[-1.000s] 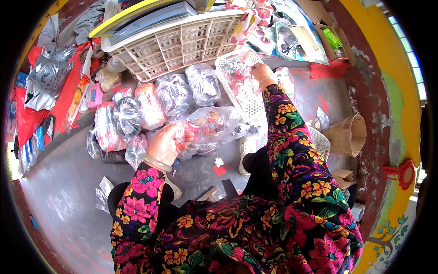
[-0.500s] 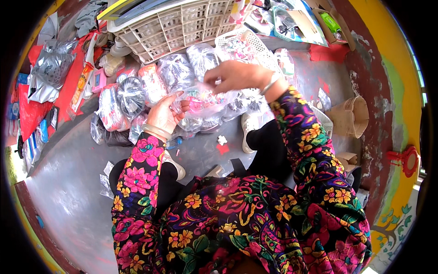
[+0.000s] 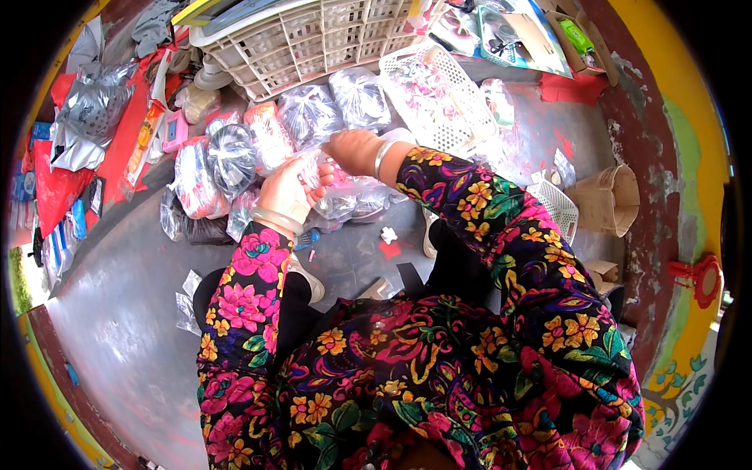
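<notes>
Grey floor (image 3: 133, 337) bears filled bags (image 3: 309, 116) toward its far edge, loose pieces (image 3: 427, 82) left in a white basket (image 3: 468, 129); over the bags, the left hand (image 3: 287, 190) pinches a clear bag (image 3: 311, 168), the right hand's (image 3: 358, 152) fingers hidden.

This looks like a shop's storeroom or a small packing corner, though the fisheye's dark rim hides too much to settle which. Filled clear plastic bags (image 3: 231, 160) crowd a smooth grey floor (image 3: 141, 352) beside a large slatted crate (image 3: 313, 39) and a white perforated basket (image 3: 454, 137) of small colourful pieces (image 3: 415, 78). The yellow wall (image 3: 658, 55) above a chipped maroon band (image 3: 654, 188) bears a painted tree (image 3: 675, 399).
</notes>
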### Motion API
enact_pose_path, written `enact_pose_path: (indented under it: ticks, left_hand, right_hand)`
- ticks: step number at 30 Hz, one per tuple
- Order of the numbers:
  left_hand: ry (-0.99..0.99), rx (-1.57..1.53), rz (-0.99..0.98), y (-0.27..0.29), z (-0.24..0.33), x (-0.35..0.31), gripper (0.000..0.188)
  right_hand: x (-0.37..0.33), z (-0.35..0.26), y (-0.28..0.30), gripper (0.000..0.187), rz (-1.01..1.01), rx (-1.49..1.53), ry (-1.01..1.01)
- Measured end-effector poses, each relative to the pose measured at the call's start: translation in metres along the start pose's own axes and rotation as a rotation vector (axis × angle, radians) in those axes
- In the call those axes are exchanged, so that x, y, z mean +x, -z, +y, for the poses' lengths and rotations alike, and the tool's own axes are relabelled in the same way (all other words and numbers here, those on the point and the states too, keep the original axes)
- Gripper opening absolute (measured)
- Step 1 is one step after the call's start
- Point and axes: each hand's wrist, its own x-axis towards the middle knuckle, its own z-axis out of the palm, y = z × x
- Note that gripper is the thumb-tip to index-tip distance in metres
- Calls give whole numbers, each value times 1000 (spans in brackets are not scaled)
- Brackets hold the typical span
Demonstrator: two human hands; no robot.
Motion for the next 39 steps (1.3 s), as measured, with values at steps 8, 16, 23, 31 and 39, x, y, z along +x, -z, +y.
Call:
enact_pose_path:
  ticks: [8,16,23,31,39]
  left_hand:
    - [1,-75,143,9,0,1,26]
    - [42,-54,21,4,-1,-4,25]
    - [31,-50,52,0,4,-3,25]
    - [-7,-22,23,10,3,-9,30]
    - [48,-8,35,-7,6,-10,30]
  right_hand:
    - [-7,5,-33,32,-167,8,71]
    - [11,8,-70,33,-151,-18,149]
    - [-4,4,-7,29,-296,21,108]
    - [-48,132,83,23,345,918,-145]
    - [-59,258,-40,43,49,529,-858]
